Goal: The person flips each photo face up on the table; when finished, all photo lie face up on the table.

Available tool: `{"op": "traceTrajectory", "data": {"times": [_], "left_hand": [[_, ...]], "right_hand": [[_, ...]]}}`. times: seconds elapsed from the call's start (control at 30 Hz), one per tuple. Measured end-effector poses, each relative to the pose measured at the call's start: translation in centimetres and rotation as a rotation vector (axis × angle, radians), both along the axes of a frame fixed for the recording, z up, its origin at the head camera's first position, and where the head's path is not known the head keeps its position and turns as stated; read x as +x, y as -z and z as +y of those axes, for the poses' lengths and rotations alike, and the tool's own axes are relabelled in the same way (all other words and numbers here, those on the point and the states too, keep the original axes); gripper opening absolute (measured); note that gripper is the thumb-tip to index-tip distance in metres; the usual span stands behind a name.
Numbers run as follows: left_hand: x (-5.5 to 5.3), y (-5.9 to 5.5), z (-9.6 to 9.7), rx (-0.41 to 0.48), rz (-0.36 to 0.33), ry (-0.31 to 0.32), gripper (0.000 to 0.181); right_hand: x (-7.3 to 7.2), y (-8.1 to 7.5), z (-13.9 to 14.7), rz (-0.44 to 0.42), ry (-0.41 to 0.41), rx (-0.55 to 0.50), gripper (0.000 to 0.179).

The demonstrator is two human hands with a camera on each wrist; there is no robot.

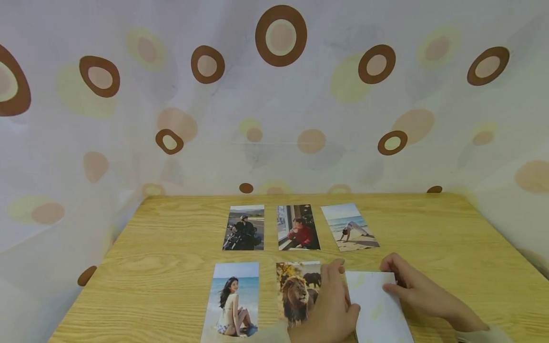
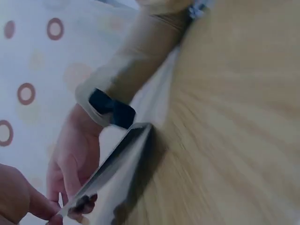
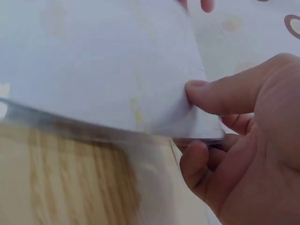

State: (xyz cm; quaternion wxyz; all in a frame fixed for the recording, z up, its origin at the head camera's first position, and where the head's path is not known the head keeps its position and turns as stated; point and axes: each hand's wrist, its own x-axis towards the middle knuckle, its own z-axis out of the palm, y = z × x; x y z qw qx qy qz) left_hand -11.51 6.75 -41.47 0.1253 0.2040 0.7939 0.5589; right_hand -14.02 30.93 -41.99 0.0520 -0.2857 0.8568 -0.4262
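A white, glossy, blank-faced card (image 1: 377, 305), possibly the back of a photo print or a thin stack, is raised off the table at the front right. My right hand (image 1: 418, 288) pinches its upper right corner, with the thumb (image 3: 206, 96) on top and curled fingers beneath. On the other side my left hand (image 1: 328, 305) holds the left edge between thumb and fingers; in the left wrist view this hand (image 2: 14, 197) is partly cut off. Beneath and beside the left hand lies a lion photo (image 1: 296, 295), its right part covered.
Along the back lie a motorcyclist photo (image 1: 244, 228), a red-sweater photo (image 1: 298, 228) and a beach-stretch photo (image 1: 350, 227). A seated beach photo (image 1: 233, 295) is at front left. The wooden table (image 1: 150, 286) is bounded by a patterned curtain (image 1: 274, 105).
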Motion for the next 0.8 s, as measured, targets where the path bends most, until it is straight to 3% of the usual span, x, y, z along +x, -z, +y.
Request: {"op": "traceTrajectory", "data": {"times": [0.13,0.2,0.27,0.37,0.47,0.53,0.7,0.8], "left_hand": [[-0.3,-0.8,-0.1,0.336,-0.278,-0.09,0.069],[-0.3,-1.1,0.0,0.414,-0.374,-0.124,0.066],[-0.5,-1.2,0.0,0.454,-0.409,-0.112,0.059],[-0.6,-1.0,-0.1,0.482,-0.38,-0.082,0.049],[-0.7,-0.9,-0.2,0.504,-0.338,-0.045,0.043],[-0.8,-0.8,-0.2,0.532,-0.319,-0.009,0.041],[-1.1,-0.6,-0.1,0.58,-0.178,0.148,0.038],[-1.3,-0.4,-0.2,0.557,-0.142,0.27,0.035]], "right_hand": [[0.1,0.4,-0.5,-0.043,0.055,0.007,0.026],[0.3,0.5,-0.8,0.001,0.094,0.031,0.029],[0.5,0.5,-1.3,0.054,0.123,0.036,0.025],[0.7,0.3,-2.0,0.049,0.077,-0.046,0.013],[0.7,-0.1,-2.5,-0.076,-0.01,-0.149,0.003],[0.8,-0.4,-2.7,-0.136,-0.046,-0.17,0.007],[1.0,-1.5,-2.3,-0.197,-0.062,-0.21,0.016],[1.1,-2.2,-2.0,-0.238,-0.081,-0.243,0.024]]}}
